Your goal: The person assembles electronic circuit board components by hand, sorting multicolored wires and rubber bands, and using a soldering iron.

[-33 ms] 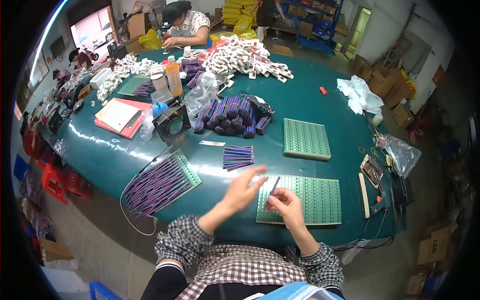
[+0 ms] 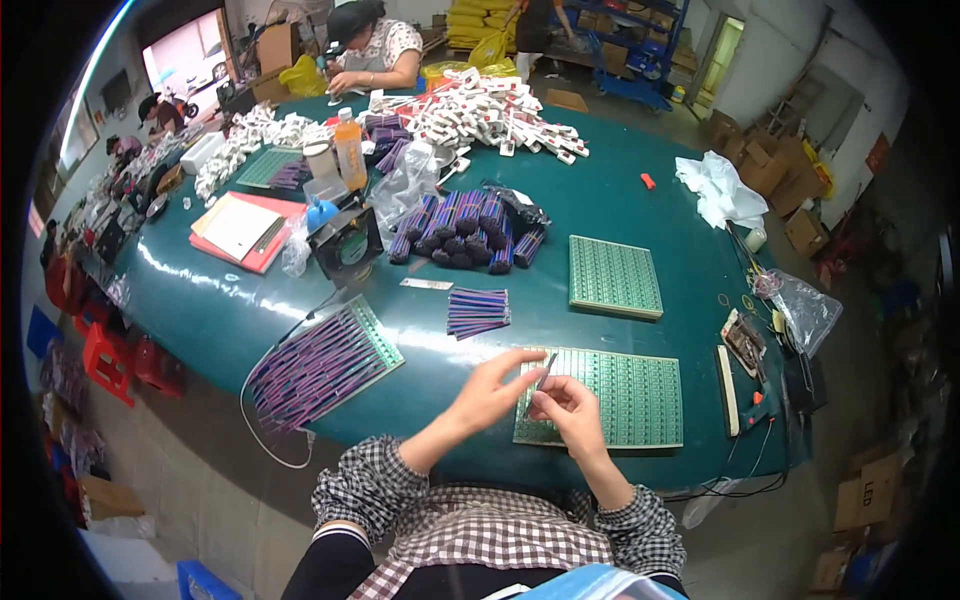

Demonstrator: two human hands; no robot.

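Observation:
A short, dark, thin ribbon of wires (image 2: pixel 546 371) is pinched between the thumb and fingers of my right hand (image 2: pixel 574 412). It tilts over the left end of a green circuit board panel (image 2: pixel 625 400). My left hand (image 2: pixel 490 393) is close beside the wire's upper part, with fingers stretched out and thumb apart; whether they touch it I cannot tell. Beyond my hands lies a small bunch of purple-blue wires (image 2: pixel 478 313). Another green panel at the left is covered with rows of wires (image 2: pixel 315 370). A stack of bare green panels (image 2: pixel 614 275) sits farther back.
Bundled wires (image 2: pixel 465 230) are piled mid-table beside a black fan (image 2: pixel 345 245). Behind them stand an orange drink bottle (image 2: pixel 350 152) and a heap of white parts (image 2: pixel 480 115). A soldering iron (image 2: pixel 762 408) lies at the right. A co-worker (image 2: pixel 375 55) sits across the table.
My left hand has moved right, toward the wire, and its fingers now reach its upper part. My right hand keeps its pinch, nearly in place.

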